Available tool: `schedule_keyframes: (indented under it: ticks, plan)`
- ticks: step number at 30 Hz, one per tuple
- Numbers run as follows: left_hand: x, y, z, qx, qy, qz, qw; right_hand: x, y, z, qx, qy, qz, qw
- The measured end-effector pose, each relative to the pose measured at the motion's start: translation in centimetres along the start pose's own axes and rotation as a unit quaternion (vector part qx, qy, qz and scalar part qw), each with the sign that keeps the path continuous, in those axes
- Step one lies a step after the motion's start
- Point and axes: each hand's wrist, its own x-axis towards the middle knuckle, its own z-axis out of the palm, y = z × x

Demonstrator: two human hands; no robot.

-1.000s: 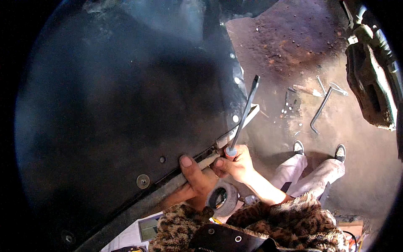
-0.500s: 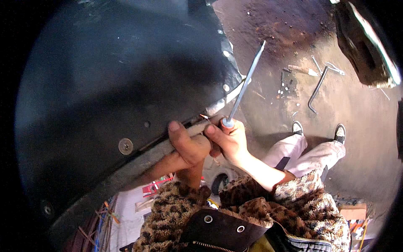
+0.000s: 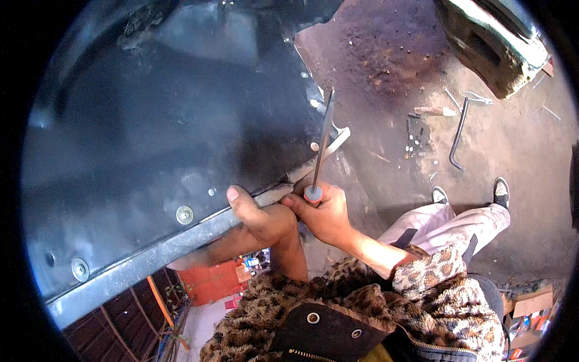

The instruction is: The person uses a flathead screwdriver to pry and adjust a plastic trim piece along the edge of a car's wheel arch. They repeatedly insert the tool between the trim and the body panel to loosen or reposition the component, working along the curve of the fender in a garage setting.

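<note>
A large black panel [image 3: 163, 133] fills the left side, with a grey edging strip [image 3: 151, 246] along its near edge. My left hand [image 3: 265, 218] is closed round this strip, its thumb on top and its fingers mostly hidden underneath. Beside it, my right hand [image 3: 329, 217] grips a screwdriver [image 3: 323, 143] by its red and grey handle, the shaft pointing up and away. The right thumb and forefinger meet at a break in the strip; whether they pinch anything there is hidden. Bare skin [image 3: 208, 248] extends left below the strip; whose it is, I cannot tell.
Round fasteners [image 3: 184, 215] dot the panel. On the ground to the right lie a bent metal bar [image 3: 459, 133], a wrench [image 3: 479, 98] and a wooden-looking handle [image 3: 435, 111]. A bulky dark part with a bright edge [image 3: 488, 48] stands at the upper right.
The view has shifted, and the panel looks brighter, with more of its strip showing. The screwdriver shaft now stands more upright. Both hands remain at the strip.
</note>
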Motion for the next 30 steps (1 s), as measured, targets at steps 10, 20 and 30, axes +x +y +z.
schedule_keyframes:
  ticks: [10,20,30]
  plan:
    - [2.0,2.0,-0.1,0.012,0.023,0.075,0.997,-0.8,-0.3,0.6,-0.078,0.049,-0.084,0.992]
    - [4.8,4.2,0.8,-0.024,0.076,0.156,0.985,2.0,1.2,-1.3,-0.207,0.096,-0.32,0.92]
    - [5.0,4.5,-0.9,0.088,0.048,0.198,0.975,2.1,1.0,-1.9,-0.21,0.046,-0.307,0.927]
